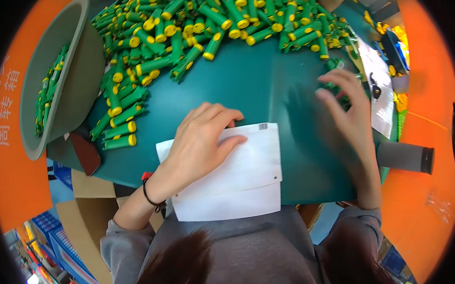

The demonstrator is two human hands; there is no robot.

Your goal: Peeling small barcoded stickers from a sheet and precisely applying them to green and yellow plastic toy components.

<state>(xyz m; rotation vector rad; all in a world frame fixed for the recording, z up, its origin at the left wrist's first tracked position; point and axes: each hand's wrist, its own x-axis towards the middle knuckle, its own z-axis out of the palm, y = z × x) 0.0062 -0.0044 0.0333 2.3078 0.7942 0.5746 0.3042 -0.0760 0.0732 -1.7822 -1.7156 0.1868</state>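
Observation:
My left hand (199, 140) lies over the white paper sheets (249, 164) at the table's near edge. Its fingers curl at their top edge, with the thumb resting on the paper, so the hand grips them. One sheet overlaps another, and a small printed code sits at the top right corner. My right hand (345, 99), slightly blurred, is raised over the right side of the table. Its thumb and fingers are curved and apart. Just beyond its fingers lies a small green piece (334, 64); more green shows behind the palm, too obscured to make out.
Many green tubes with yellow ends (192, 29) pile across the far side of the green table (235, 86). A grey tub (85, 72) with more tubes tilts at the left. At the right lie a grey cylinder (403, 157) and a white sheet (377, 79). Cardboard boxes (86, 224) stand below left.

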